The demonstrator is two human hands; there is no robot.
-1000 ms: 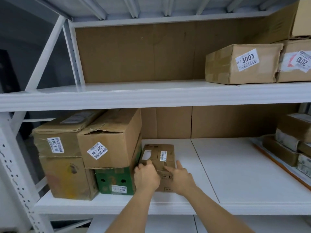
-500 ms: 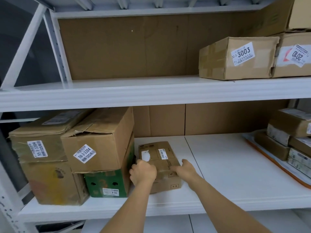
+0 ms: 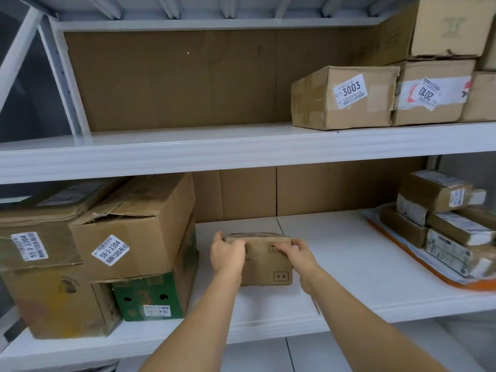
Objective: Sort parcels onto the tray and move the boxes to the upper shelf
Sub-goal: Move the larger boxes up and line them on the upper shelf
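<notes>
A small brown cardboard box (image 3: 265,264) stands on the lower shelf (image 3: 349,264) in the middle, its front face toward me. My left hand (image 3: 226,255) grips its top left edge and my right hand (image 3: 296,255) grips its top right edge. An orange tray (image 3: 418,260) at the lower shelf's right end carries several stacked parcels (image 3: 445,224). On the upper shelf (image 3: 188,146), a box labelled 3003 (image 3: 343,98) and a box labelled 2010 (image 3: 432,92) sit at the right.
Large worn cartons (image 3: 131,226) stacked over a green box (image 3: 150,299) fill the lower shelf's left end, close beside my left hand. Another big carton (image 3: 440,25) sits atop the upper right boxes. A white upright post (image 3: 67,76) bounds the upper shelf's left side.
The small box has been pulled forward and turned so its front face shows. Both hands moved from its top and sides to its upper edges. The view shifted closer and slightly right.
</notes>
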